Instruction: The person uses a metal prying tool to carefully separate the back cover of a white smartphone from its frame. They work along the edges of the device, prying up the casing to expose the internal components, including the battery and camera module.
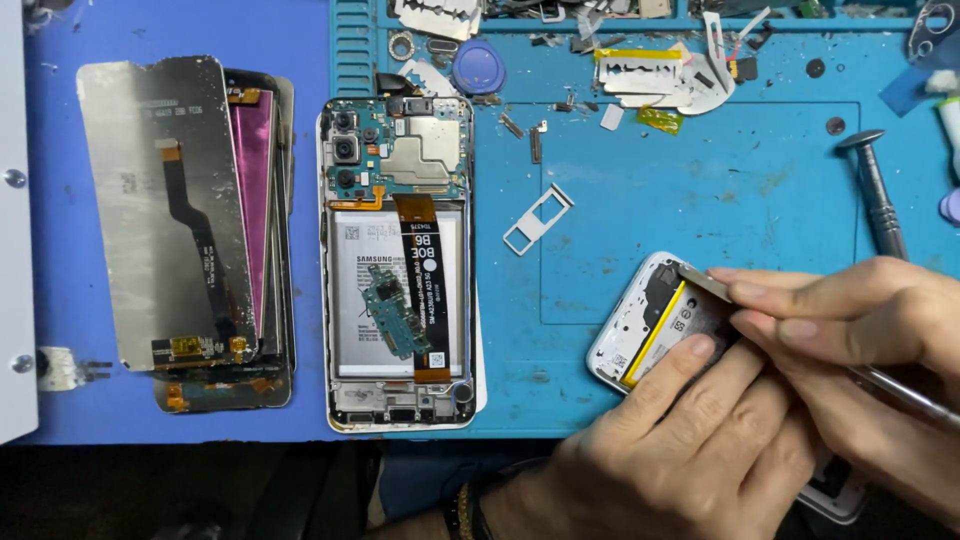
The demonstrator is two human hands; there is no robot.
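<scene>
- Phone (640, 335) with its back off sits at the lower right of the blue mat (700, 200), tilted, white frame up and a yellow-edged battery showing inside; your hands cover its lower half.
- Your left hand (690, 440) grasps that phone from below, the forefinger lying across the open interior.
- Your right hand (850, 330) is pinched shut on a thin metal tool (900, 395), and its fingertips (745, 292) press at the phone's upper edge beside a small flat metal strip (700, 280); how far the tool's tip reaches you cannot tell, your fingers hide it.
- Just up and left of the phone lies a bare card tray (537, 219), apart from it.
- Farther left, a second opened phone (398, 265) lies upright on the mat, its board, battery and black flex cable exposed.
- At the far left, a stack of display panels (185, 225) rests face down.
- A screwdriver (877, 190) lies near the mat's right edge, above your right hand.
- Small scraps and parts (650, 75) crowd the top edge.
</scene>
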